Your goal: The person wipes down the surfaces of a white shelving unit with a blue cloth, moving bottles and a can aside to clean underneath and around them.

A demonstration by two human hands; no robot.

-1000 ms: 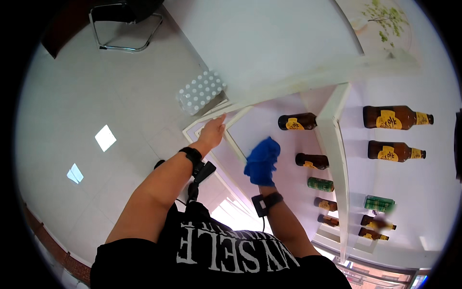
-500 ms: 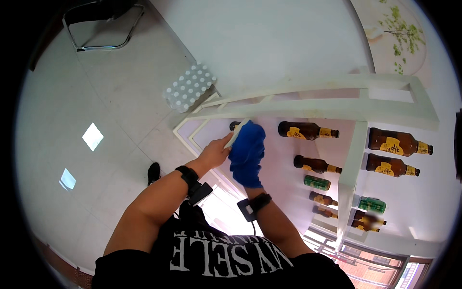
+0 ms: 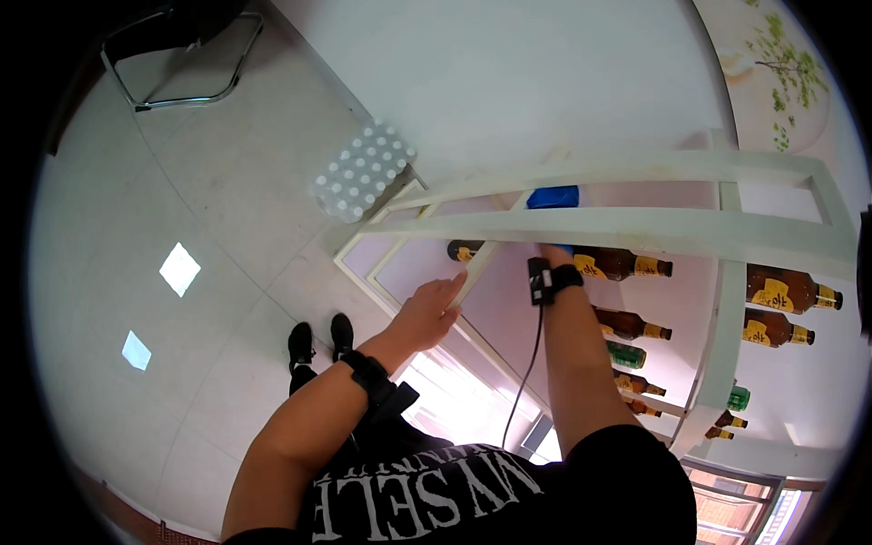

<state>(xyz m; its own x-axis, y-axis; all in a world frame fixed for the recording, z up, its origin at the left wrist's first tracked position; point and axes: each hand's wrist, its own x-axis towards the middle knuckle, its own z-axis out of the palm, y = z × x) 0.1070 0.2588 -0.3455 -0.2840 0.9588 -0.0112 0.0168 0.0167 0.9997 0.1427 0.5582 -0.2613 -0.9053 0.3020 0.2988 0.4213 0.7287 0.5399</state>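
Observation:
My left hand (image 3: 430, 314) is closed on the white shelf board's edge (image 3: 490, 257), with fingertips over it. Behind the shelf's long white rail, my right hand (image 3: 552, 251) reaches in among the bottles. Its fingers are hidden; a blue cloth (image 3: 554, 197) that it carries shows through the gap beyond the rail. Right beside that wrist lies a brown bottle (image 3: 625, 264) with a yellow label. Another brown bottle (image 3: 465, 250) sits past my left fingertips, partly covered by the board. Both wrists wear black straps with small devices.
More brown bottles (image 3: 775, 328) and green cans (image 3: 627, 355) stand on the shelf levels to the right. A pack with white dots (image 3: 363, 173) is on the floor by the wall. A metal-framed chair (image 3: 182, 95) stands at the far left. A cable (image 3: 530, 363) hangs from my right wrist.
My right hand has moved right and away from me with the blue cloth, behind the rail. My left hand has shifted slightly right and nearer, onto the board's edge. The view has shifted a little.

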